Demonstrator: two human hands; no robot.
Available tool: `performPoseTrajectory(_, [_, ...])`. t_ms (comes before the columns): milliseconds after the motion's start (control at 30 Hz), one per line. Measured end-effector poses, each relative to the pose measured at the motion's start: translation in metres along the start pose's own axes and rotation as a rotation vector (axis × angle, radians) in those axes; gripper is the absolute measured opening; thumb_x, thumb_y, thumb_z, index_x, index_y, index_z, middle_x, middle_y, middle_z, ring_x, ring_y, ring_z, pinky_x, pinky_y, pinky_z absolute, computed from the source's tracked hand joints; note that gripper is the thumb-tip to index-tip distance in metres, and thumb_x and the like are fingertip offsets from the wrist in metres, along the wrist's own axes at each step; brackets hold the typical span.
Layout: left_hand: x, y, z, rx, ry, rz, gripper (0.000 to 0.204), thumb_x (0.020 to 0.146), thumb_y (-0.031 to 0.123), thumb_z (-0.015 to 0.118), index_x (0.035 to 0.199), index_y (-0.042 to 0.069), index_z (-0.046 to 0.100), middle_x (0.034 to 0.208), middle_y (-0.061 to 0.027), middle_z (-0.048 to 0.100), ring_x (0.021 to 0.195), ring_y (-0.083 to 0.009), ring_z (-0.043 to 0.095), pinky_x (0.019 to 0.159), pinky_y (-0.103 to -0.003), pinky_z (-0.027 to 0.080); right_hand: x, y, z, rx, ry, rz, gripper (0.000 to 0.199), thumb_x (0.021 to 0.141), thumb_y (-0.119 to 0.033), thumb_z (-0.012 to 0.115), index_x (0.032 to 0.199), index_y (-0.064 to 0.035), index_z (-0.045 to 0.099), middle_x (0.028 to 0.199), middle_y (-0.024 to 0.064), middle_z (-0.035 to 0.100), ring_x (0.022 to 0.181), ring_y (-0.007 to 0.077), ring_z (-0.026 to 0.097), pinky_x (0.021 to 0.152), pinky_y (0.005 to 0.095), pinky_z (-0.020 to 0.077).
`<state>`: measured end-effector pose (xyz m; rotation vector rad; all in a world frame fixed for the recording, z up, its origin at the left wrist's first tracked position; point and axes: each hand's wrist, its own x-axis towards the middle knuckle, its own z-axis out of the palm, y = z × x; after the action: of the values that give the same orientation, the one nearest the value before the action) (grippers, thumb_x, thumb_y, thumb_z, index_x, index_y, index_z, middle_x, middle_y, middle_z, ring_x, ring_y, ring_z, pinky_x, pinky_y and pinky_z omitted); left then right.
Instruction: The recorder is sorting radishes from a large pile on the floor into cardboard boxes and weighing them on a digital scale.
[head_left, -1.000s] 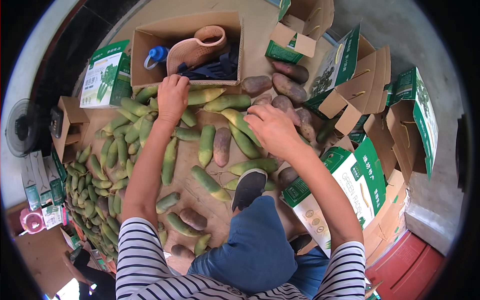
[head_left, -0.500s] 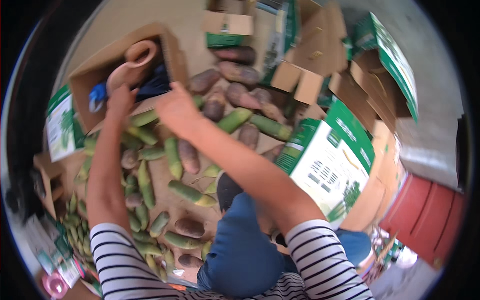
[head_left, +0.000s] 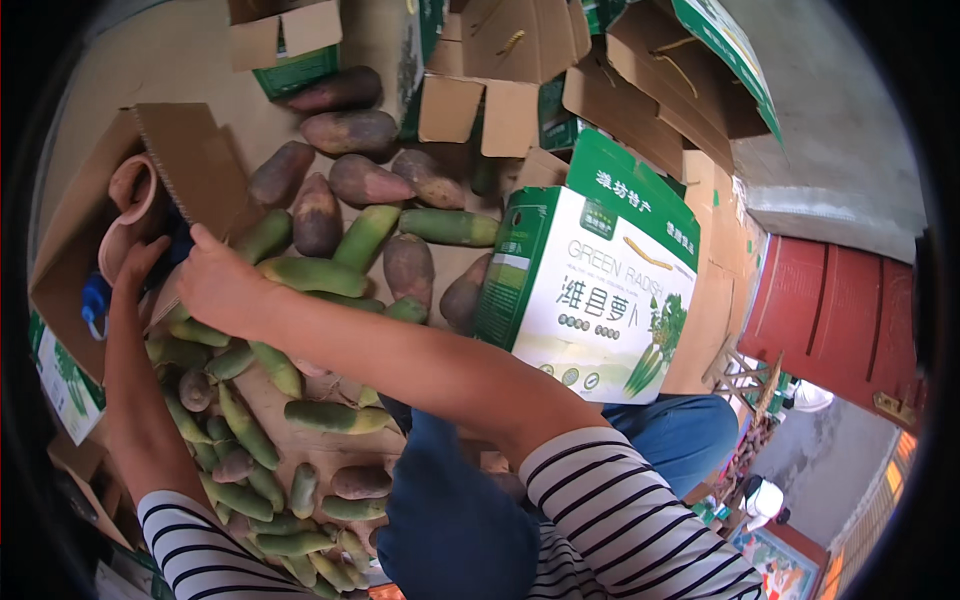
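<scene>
An open cardboard box [head_left: 75,215] stands at the far left. In it are a terracotta-coloured vessel [head_left: 118,245] with a round mouth, dark cloth-like material, and a blue plastic item [head_left: 96,295]. My left hand [head_left: 142,265] reaches over the box's near side beside the vessel; its fingertips are partly hidden. Closed on the box's near right edge is my right hand [head_left: 220,288], thumb up. Green radishes [head_left: 318,274] lie just right of and below my hands. Purplish-brown radish-like roots [head_left: 318,215] are spread farther off.
A green-and-white printed carton [head_left: 600,290] stands right of centre, by my bent knee [head_left: 455,510]. Behind it are opened cartons [head_left: 510,45]. A smaller box [head_left: 290,50] sits at the back. Red panels [head_left: 830,320] are at the right.
The view has swung to the right, so the box and my hands now appear farther left. Both hands remain at the box, and the vessel is still inside it.
</scene>
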<state>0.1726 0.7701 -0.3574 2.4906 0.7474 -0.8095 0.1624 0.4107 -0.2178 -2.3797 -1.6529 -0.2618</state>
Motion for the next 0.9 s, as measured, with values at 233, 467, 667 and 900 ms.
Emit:
performPoseTrajectory(233, [0.018, 0.004, 0.029, -0.150, -0.065, -0.055, 0.074, 0.080, 0.054, 0.060, 0.114, -0.012, 0.058, 0.114, -0.0268, 0.062, 0.114, -0.0307, 0.058, 0.094, -0.037, 0.043, -0.013, 0.006, 0.007, -0.055, 0.023, -0.005, 0.020, 0.083, -0.020, 0.054, 0.093, -0.0094, 0.068, 0.087, 0.0049, 0.065, 0.090, 0.0247, 0.060, 0.111, 0.0510, 0.0213])
performPoseTrajectory(467, [0.005, 0.015, 0.012, -0.170, 0.327, 0.585, 0.065, 0.084, 0.046, 0.059, 0.122, -0.006, 0.055, 0.114, -0.0218, 0.064, 0.113, -0.0293, 0.059, 0.093, -0.036, 0.045, -0.005, -0.003, -0.001, -0.049, 0.073, -0.007, 0.020, 0.082, -0.020, 0.054, 0.093, -0.0114, 0.069, 0.085, 0.0032, 0.064, 0.089, 0.0229, 0.060, 0.110, 0.0500, 0.0227])
performPoseTrajectory(667, [-0.009, 0.040, 0.005, -0.088, 0.264, 0.320, 0.070, 0.079, 0.044, 0.064, 0.127, -0.005, 0.051, 0.123, -0.0219, 0.058, 0.119, -0.0317, 0.054, 0.097, -0.036, 0.043, -0.002, -0.003, -0.002, -0.029, 0.071, 0.010, 0.019, 0.082, -0.019, 0.054, 0.091, -0.0115, 0.069, 0.083, 0.0025, 0.064, 0.088, 0.0229, 0.060, 0.109, 0.0480, 0.0255])
performPoseTrajectory(900, [-0.093, 0.151, 0.005, 0.283, 0.286, -0.227, 0.079, 0.070, 0.035, 0.072, 0.132, -0.003, 0.042, 0.135, -0.0249, 0.048, 0.124, -0.0384, 0.049, 0.102, -0.039, 0.042, -0.014, 0.007, 0.004, -0.062, 0.005, 0.017, 0.017, 0.082, -0.018, 0.055, 0.089, -0.0126, 0.070, 0.084, 0.0032, 0.065, 0.088, 0.0231, 0.061, 0.108, 0.0465, 0.0275])
